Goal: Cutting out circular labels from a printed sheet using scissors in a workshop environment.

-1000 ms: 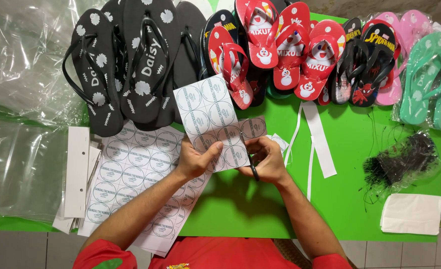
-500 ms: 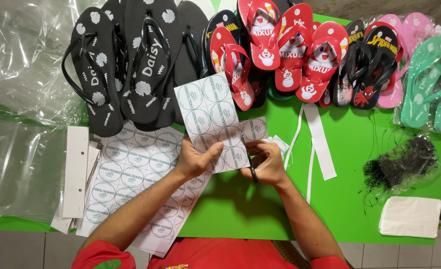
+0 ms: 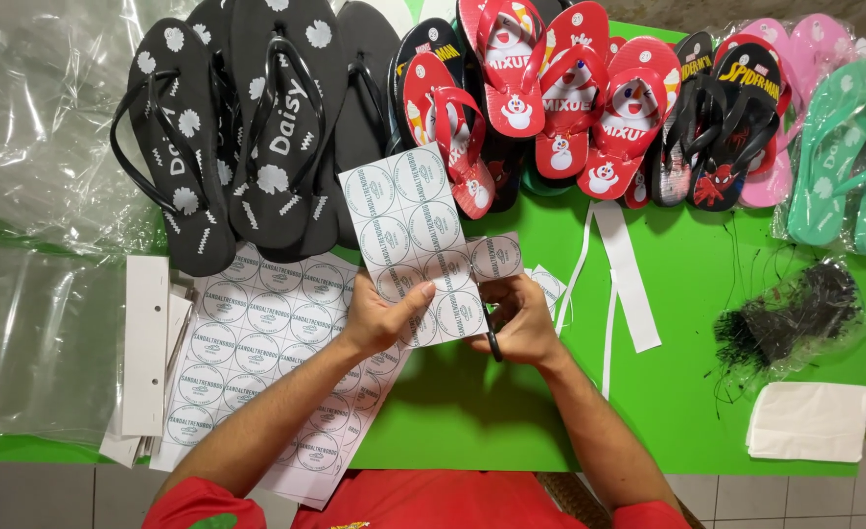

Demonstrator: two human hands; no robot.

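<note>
Left hand pinches a white sheet of round printed labels above the green table; right hand grips what look like black scissors at its edge. Beyond, roughly four black, four red flip-flops. Pose unchanged from before.

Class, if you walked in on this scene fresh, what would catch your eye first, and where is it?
Likely the row of rubber flip-flops along the bright green table's far edge: black pairs left, red ones centre. Next, at mid-table, the left hand holding a white sheet of round stickers while the right hand works black scissors.
</note>
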